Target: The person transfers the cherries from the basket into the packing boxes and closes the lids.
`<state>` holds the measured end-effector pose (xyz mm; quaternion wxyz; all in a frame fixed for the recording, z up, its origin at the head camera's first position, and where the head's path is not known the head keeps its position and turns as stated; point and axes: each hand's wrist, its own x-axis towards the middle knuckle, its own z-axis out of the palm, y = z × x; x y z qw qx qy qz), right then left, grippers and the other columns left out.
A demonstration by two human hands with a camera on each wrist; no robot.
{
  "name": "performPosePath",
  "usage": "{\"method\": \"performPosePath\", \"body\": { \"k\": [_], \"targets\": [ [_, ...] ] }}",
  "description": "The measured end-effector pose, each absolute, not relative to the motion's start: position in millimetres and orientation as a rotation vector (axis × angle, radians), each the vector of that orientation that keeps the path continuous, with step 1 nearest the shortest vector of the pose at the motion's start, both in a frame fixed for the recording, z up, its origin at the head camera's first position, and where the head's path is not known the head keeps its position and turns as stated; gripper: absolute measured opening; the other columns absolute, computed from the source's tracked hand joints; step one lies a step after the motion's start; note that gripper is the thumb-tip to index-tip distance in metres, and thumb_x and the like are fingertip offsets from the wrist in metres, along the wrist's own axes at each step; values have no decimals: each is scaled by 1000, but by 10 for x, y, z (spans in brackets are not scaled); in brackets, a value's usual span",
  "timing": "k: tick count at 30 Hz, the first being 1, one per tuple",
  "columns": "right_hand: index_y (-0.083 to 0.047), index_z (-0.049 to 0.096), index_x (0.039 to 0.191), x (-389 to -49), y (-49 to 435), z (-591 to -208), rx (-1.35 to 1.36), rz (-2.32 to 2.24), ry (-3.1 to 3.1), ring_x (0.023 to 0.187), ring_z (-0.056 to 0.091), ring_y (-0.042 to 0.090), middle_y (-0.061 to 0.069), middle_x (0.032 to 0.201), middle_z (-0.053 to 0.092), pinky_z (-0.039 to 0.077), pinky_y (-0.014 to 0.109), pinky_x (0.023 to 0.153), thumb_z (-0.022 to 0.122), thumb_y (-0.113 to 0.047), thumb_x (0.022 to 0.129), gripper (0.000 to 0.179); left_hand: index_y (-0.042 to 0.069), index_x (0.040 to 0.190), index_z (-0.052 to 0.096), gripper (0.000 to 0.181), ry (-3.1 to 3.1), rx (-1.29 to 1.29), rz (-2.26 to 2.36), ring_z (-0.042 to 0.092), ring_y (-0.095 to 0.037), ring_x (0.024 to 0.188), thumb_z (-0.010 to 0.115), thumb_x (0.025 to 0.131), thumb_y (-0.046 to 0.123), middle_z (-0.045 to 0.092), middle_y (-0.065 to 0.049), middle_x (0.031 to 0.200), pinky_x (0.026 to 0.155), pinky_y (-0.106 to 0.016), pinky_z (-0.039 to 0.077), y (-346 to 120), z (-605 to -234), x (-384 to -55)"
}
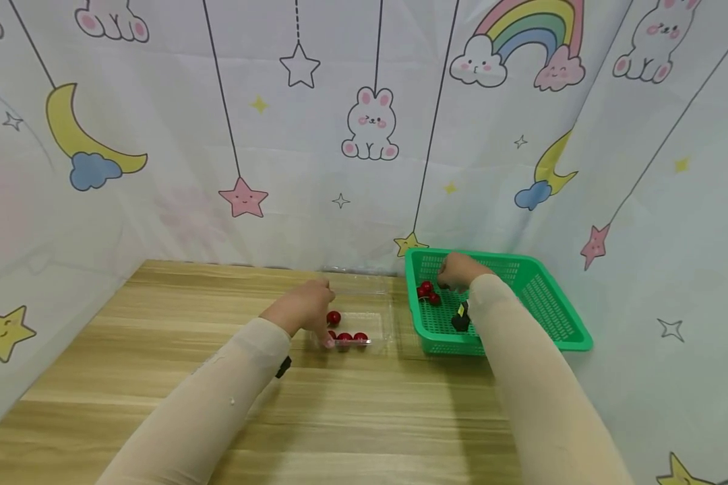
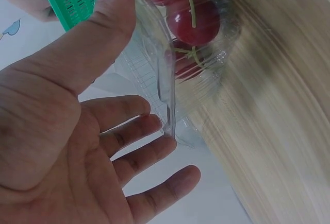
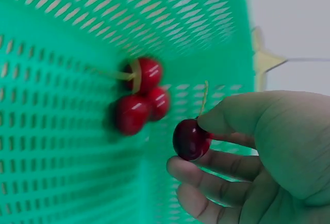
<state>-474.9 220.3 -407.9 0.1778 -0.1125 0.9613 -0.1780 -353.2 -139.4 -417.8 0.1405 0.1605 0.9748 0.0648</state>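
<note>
In the right wrist view, my right hand (image 3: 289,152) pinches a dark red cherry (image 3: 188,140) with a stem, between thumb and fingers. It is inside the green basket (image 1: 564,303), beside a cluster of 3 cherries (image 3: 131,115). My left hand (image 1: 306,306) rests at the left side of a clear plastic box (image 1: 390,323) on the table. Its fingers touch the box's rim (image 2: 169,100) in the left wrist view, fairly straight and spread, with the thumb along the wall. Several red cherries (image 1: 360,339) with green stems lie inside the box.
The basket stands right of the box on the wooden table (image 1: 352,417). The box's clear lid (image 1: 358,283) lies back toward the wall. A white curtain (image 1: 315,168) with cartoon prints hangs behind and at both sides. A black device (image 1: 461,318) sits at the right wrist.
</note>
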Motion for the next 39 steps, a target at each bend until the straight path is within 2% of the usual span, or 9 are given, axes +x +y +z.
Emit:
{"method": "performPosePath", "body": {
  "k": [2, 5, 7, 11, 14, 21, 32, 36, 39],
  "targets": [
    [9, 79, 122, -4726, 2140, -3980, -359, -515, 2748, 80, 68, 23, 16, 100, 77, 64, 41, 75, 58, -15, 114, 32, 1, 166, 56, 111, 2815, 461, 192, 58, -39, 151, 107, 78, 45, 55, -18, 164, 126, -54, 53, -1396, -4182, -3532],
    [5, 78, 111, -4640, 1986, -3806, -419, -531, 2813, 75, 55, 18, 8, 90, 71, 53, 37, 74, 60, -16, 113, 28, 1, 166, 57, 111, 2815, 457, 197, 57, -39, 151, 107, 78, 45, 54, -18, 164, 126, -54, 53, -1403, -4185, -3537],
    [2, 77, 107, -4567, 1862, -3702, -454, -537, 2843, 76, 54, 19, 9, 90, 71, 52, 39, 77, 60, -16, 112, 26, 1, 166, 57, 110, 2816, 458, 194, 57, -39, 151, 107, 78, 45, 55, -18, 163, 126, -54, 54, -1409, -4182, -3537],
    [-3, 78, 125, -4422, 1575, -3579, -526, -507, 2863, 97, 69, 26, 15, 117, 79, 61, 47, 94, 62, -21, 113, 27, 0, 165, 57, 110, 2817, 457, 195, 58, -38, 150, 108, 78, 44, 55, -18, 162, 126, -53, 54, -1418, -4172, -3534],
    [-4, 78, 127, -4327, 1348, -3573, -591, -494, 2850, 106, 72, 28, 15, 126, 79, 63, 48, 98, 66, -23, 113, 26, 0, 165, 57, 110, 2814, 454, 197, 57, -39, 151, 108, 78, 44, 55, -18, 163, 127, -53, 53, -1421, -4167, -3538],
    [-9, 78, 118, -4143, 911, -3750, -751, -415, 2783, 96, 70, 22, 9, 116, 78, 63, 39, 87, 72, -22, 112, 16, 1, 166, 57, 111, 2808, 450, 182, 56, -40, 152, 108, 78, 46, 55, -18, 164, 127, -55, 53, -1413, -4167, -3539],
    [-4, 79, 123, -4043, 482, -4134, -897, -339, 2678, 103, 76, 24, 12, 119, 81, 67, 43, 95, 79, -14, 105, 20, 1, 163, 59, 109, 2798, 467, 163, 61, -39, 145, 108, 77, 47, 57, -18, 158, 123, -54, 56, -1420, -4178, -3567],
    [-3, 80, 120, -4015, 389, -4296, -922, -322, 2684, 94, 71, 21, 10, 112, 80, 66, 41, 93, 81, -13, 104, 19, 1, 162, 61, 107, 2796, 465, 183, 58, -41, 149, 108, 77, 46, 55, -20, 164, 125, -56, 55, -1424, -4176, -3571],
    [-5, 79, 108, -3971, 338, -4371, -918, -332, 2705, 83, 64, 17, 4, 99, 76, 62, 35, 82, 84, -10, 101, 10, 1, 162, 61, 107, 2795, 470, 203, 57, -42, 151, 108, 77, 45, 53, -21, 166, 125, -56, 54, -1425, -4174, -3572]
  ]
}}
